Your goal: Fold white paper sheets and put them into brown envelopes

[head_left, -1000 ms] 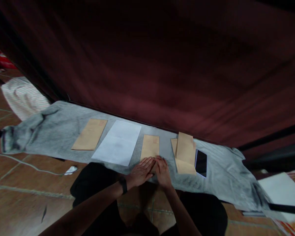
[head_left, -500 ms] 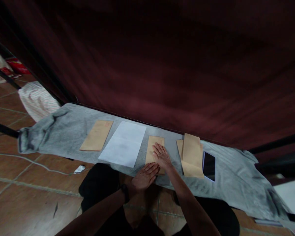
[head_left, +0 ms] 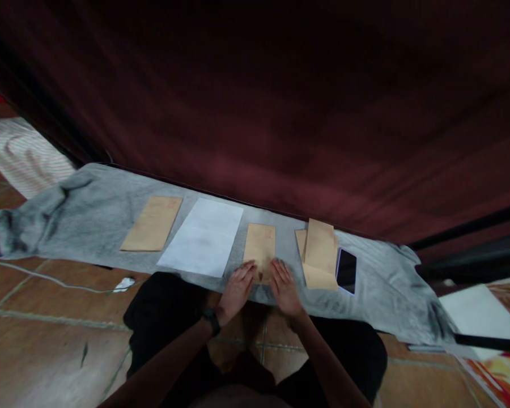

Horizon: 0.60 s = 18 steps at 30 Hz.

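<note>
A brown paper envelope [head_left: 260, 242] with small red print near its top lies flat in front of me. My left hand [head_left: 239, 281] rests at its lower left edge, fingers stretched out. At the opposite edge lies my right hand [head_left: 284, 283], its fingers extended over the paper's side. Left of this envelope is a white sheet of paper [head_left: 202, 238] with a faint crease. Farther left sits another brown envelope [head_left: 152, 224]. To the right, several overlapping brown envelopes [head_left: 321, 249] form a loose pile, with a dark-screened phone [head_left: 347, 271] beside it.
Grey cloth [head_left: 97, 218] covers the long narrow surface. Behind it hangs a dark red curtain [head_left: 255, 124]. A white cable [head_left: 55, 279] runs over the tiled floor [head_left: 29, 351] at left. Striped fabric [head_left: 25, 153] hangs at the far left.
My hands have parted from the middle of the envelope to its two sides, uncovering the red print. The whole view has shifted slightly.
</note>
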### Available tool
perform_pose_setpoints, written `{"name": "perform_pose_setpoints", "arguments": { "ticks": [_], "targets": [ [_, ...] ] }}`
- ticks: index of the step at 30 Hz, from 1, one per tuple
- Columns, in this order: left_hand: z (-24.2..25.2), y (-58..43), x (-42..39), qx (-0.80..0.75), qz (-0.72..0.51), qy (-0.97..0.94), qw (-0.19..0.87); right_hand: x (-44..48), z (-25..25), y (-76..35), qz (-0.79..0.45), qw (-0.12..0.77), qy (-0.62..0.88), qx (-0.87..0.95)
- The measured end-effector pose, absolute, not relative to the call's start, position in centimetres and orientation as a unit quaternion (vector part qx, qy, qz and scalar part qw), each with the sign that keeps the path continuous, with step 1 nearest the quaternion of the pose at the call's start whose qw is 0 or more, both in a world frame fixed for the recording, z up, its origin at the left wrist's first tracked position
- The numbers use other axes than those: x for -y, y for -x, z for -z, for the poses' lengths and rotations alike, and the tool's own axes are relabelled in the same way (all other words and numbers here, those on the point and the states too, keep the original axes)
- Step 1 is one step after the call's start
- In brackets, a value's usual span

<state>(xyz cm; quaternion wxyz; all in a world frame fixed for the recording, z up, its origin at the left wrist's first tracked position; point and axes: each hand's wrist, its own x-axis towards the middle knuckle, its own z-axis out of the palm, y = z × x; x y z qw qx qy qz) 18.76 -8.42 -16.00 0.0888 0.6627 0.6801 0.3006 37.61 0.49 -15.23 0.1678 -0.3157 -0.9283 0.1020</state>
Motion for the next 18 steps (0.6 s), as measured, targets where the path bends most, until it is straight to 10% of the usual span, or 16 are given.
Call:
{"name": "perform_pose_setpoints", "arguments": {
  "ticks": [11, 18],
  "targets": [
    [15.0, -19.8, 7.8, -0.781, -0.306, -0.544, 0.020, 4.7, 16.5, -37.4, -0.046, 0.170, 0.378, 0.909],
    [14.3, -19.8, 6.0, -0.757, -0.383, -0.488, 0.206, 5.2, 15.0, -34.3, -0.079, 0.134, 0.484, 0.861]
  ]
}}
